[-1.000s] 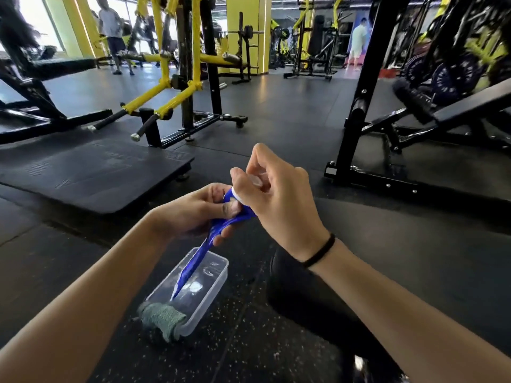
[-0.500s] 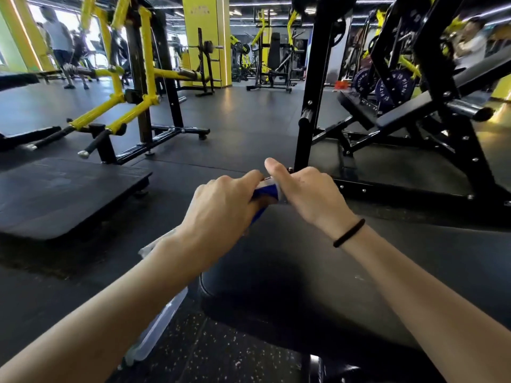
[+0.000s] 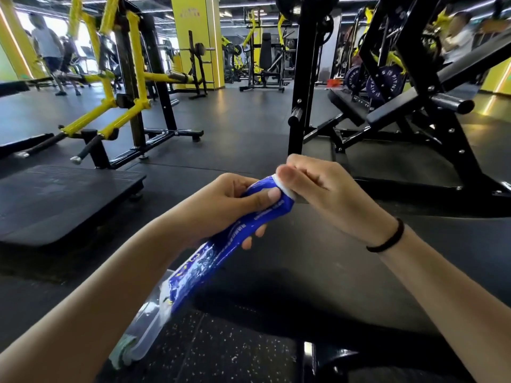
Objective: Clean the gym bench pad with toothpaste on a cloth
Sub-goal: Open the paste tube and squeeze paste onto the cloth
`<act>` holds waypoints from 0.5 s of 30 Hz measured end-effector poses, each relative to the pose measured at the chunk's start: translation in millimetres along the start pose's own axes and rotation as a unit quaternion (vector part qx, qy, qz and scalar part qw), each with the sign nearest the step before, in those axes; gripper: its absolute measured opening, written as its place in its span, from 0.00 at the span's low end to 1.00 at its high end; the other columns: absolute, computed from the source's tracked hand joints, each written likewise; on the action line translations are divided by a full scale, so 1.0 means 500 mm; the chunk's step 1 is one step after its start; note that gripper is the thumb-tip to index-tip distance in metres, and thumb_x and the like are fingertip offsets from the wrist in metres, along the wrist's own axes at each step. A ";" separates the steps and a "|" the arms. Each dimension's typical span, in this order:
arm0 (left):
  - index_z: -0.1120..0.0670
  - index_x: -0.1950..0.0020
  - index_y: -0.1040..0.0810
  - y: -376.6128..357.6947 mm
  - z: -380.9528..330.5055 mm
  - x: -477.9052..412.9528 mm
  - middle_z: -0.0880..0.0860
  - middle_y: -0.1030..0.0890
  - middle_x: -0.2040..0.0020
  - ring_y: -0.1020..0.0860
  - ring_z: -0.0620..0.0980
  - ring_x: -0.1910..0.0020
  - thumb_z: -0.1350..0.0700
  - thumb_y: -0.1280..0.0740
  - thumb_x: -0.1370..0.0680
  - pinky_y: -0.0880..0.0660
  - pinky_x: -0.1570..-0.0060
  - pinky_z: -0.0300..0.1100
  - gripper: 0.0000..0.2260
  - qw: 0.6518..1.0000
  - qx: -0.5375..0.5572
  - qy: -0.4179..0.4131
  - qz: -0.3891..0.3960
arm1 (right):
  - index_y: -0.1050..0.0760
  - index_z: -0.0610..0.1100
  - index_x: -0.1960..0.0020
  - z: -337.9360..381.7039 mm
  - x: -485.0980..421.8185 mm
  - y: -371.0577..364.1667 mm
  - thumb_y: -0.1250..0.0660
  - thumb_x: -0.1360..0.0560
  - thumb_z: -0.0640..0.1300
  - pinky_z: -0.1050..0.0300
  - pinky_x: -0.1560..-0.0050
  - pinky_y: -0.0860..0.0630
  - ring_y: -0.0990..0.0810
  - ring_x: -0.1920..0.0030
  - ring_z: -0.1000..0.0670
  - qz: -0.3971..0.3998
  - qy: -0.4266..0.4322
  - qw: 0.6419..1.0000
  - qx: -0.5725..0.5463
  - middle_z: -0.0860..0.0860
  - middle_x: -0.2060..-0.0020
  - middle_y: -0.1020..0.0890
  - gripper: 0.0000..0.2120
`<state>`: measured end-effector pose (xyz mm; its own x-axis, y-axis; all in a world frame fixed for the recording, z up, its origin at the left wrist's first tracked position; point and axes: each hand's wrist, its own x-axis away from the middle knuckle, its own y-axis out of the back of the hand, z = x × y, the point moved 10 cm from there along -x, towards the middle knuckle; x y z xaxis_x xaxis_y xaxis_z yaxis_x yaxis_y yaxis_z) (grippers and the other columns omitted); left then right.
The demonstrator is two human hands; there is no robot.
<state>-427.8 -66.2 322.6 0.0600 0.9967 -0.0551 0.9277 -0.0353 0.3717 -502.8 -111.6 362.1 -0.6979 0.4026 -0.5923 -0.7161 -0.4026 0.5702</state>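
the blue toothpaste tube (image 3: 221, 252) slants in the air by the left edge of the black bench pad (image 3: 318, 272). the left hand (image 3: 221, 205) grips its upper half, fingers curled round it; the right hand (image 3: 318, 189) pinches the white cap (image 3: 282, 186) at its top. lower left, a clear container (image 3: 146, 327) lies on the floor, a greenish cloth (image 3: 121, 352) at its near end.

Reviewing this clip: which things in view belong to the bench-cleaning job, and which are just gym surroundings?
Part of the job:
toothpaste tube, gripped by the left hand
white cap, pinched by the right hand
bench pad
green cloth at the near end of the clear box

Just surroundings:
yellow machine
weight plates
black platform
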 end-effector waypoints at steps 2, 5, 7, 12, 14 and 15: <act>0.63 0.53 0.24 -0.002 0.006 0.000 0.52 0.22 0.73 0.25 0.46 0.79 0.48 0.37 0.29 0.27 0.76 0.34 0.18 1.000 0.008 0.011 0.005 | 0.30 0.45 0.59 -0.005 0.017 -0.001 0.42 0.22 0.53 0.57 0.64 0.31 0.31 0.67 0.56 0.053 -0.007 0.999 0.010 0.56 0.68 0.29 0.13; 0.59 0.56 0.24 -0.020 0.023 0.005 0.52 0.21 0.73 0.25 0.44 0.80 0.47 0.36 0.27 0.28 0.78 0.32 0.14 0.998 0.030 0.036 0.037 | 0.28 0.40 0.52 0.009 0.037 0.005 0.41 0.22 0.50 0.64 0.62 0.32 0.30 0.65 0.58 0.054 0.031 0.998 -0.002 0.59 0.64 0.28 0.12; 0.59 0.58 0.24 -0.035 0.033 0.011 0.51 0.22 0.74 0.26 0.44 0.81 0.48 0.36 0.23 0.29 0.79 0.31 0.14 0.993 0.083 0.044 0.069 | 0.27 0.41 0.49 0.010 0.045 0.004 0.39 0.22 0.47 0.59 0.60 0.29 0.28 0.63 0.56 0.065 0.026 0.997 -0.030 0.57 0.60 0.25 0.09; 0.58 0.54 0.21 -0.013 0.025 0.016 0.54 0.18 0.70 0.21 0.50 0.76 0.50 0.35 0.27 0.24 0.75 0.37 0.12 0.999 -0.015 0.020 -0.037 | 0.25 0.45 0.54 -0.029 0.048 0.013 0.37 0.27 0.61 0.60 0.63 0.27 0.24 0.69 0.56 0.041 -0.108 0.993 -0.014 0.52 0.70 0.22 0.18; 0.58 0.51 0.20 -0.005 0.017 0.016 0.54 0.16 0.68 0.18 0.53 0.72 0.51 0.34 0.25 0.21 0.73 0.39 0.11 0.995 -0.070 -0.002 -0.072 | 0.26 0.46 0.60 -0.030 0.046 0.016 0.40 0.28 0.63 0.61 0.66 0.29 0.28 0.73 0.56 0.022 -0.114 0.992 0.049 0.53 0.75 0.24 0.20; 0.59 0.51 0.20 -0.004 0.018 0.017 0.54 0.16 0.68 0.18 0.53 0.72 0.51 0.34 0.25 0.21 0.73 0.39 0.11 0.994 -0.074 -0.003 -0.078 | 0.26 0.46 0.60 -0.026 0.045 0.014 0.40 0.27 0.61 0.60 0.66 0.30 0.28 0.73 0.56 0.025 -0.103 0.993 0.057 0.53 0.75 0.25 0.18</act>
<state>-425.7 -58.5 312.8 -0.0787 0.9886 -0.1283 0.8611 0.1323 0.4909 -523.7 -115.8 345.6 -0.7105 0.5497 -0.4394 -0.6693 -0.3348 0.6633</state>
